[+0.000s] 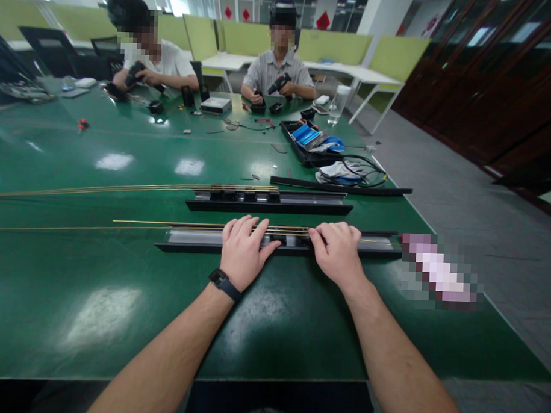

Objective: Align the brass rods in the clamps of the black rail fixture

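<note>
Near black rail [296,252] is overlaid by the left hand [246,247], spread wide, and by the right hand [340,248], drawn narrow at the gold rods [166,222]; whether these are pinched cannot be told. Rod positioning is apparently in hand; steadiness and fine fingertip control seem called for.
</note>
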Demonstrator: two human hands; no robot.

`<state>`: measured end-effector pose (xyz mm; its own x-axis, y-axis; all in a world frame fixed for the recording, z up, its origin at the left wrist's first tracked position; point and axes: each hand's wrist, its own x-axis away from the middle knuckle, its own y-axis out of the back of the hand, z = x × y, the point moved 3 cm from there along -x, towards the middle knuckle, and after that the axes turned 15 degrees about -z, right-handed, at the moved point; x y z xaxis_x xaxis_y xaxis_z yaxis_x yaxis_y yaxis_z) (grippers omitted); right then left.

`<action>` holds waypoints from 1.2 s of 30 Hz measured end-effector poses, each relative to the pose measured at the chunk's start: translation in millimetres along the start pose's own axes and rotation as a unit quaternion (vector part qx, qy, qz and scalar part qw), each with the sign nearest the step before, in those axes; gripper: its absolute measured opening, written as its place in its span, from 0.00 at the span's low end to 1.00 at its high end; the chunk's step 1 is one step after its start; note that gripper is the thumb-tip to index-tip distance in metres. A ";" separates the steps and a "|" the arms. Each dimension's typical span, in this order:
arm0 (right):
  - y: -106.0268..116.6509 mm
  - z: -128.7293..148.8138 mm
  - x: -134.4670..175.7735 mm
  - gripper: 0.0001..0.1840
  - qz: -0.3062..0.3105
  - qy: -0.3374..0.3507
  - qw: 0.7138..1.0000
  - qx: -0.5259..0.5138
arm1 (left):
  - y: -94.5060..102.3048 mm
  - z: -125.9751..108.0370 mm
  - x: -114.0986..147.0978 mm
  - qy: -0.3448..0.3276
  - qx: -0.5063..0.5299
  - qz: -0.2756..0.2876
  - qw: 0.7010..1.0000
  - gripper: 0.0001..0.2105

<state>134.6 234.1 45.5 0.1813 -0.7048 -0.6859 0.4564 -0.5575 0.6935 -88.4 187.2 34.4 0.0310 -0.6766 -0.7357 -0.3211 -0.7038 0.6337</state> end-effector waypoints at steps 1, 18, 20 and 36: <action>-0.1 -0.5 -0.2 0.18 0.001 0.000 1.000 0.000 | 0.1 0.0 0.0 0.000 -0.001 0.000 1.000 0.23; 1.7 -3.4 -0.7 0.19 0.006 -0.002 1.000 0.002 | -0.3 0.7 0.2 0.004 0.002 0.008 1.000 0.24; 2.1 -3.4 -0.5 0.18 0.005 -0.007 1.000 -0.002 | -0.5 0.8 0.2 0.004 0.001 0.007 1.000 0.24; 1.5 0.3 -0.6 0.20 -0.005 0.001 1.000 -0.008 | 0.4 -0.1 -0.4 0.005 0.002 0.003 1.000 0.23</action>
<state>134.9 233.5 47.0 0.1774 -0.6983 -0.6935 0.4718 -0.5581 0.6826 -88.4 187.1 35.0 0.0382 -0.6823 -0.7301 -0.3250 -0.6994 0.6366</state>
